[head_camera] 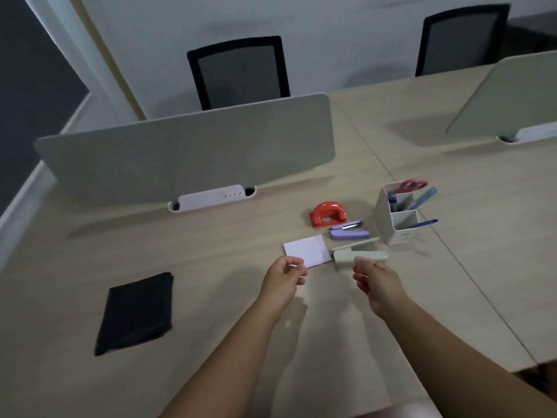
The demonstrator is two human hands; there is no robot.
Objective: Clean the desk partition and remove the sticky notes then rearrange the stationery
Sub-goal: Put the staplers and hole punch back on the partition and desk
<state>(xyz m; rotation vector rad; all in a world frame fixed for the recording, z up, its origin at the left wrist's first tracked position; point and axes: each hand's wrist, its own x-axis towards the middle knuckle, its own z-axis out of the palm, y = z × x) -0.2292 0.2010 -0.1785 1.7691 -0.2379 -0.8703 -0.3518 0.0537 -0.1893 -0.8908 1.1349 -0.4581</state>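
The grey desk partition point(187, 155) stands upright across the desk, and I see no notes on its face. A white sticky note pad point(306, 250) lies on the desk. My left hand point(284, 277) pinches the pad's near corner between thumb and forefinger. My right hand point(376, 282) hovers with loosely curled fingers just in front of a grey stapler point(358, 254) and holds nothing. Behind these lie a purple stapler point(349, 230) and a red hole punch point(328, 214). A white pen holder point(394, 218) holds red scissors point(411, 185) and pens.
A folded black cloth point(137, 312) lies on the desk to the left. A white socket box point(211, 197) sits in the slot below the partition. A second partition point(512, 98) stands at the far right. Two black chairs point(241, 73) are behind the desks.
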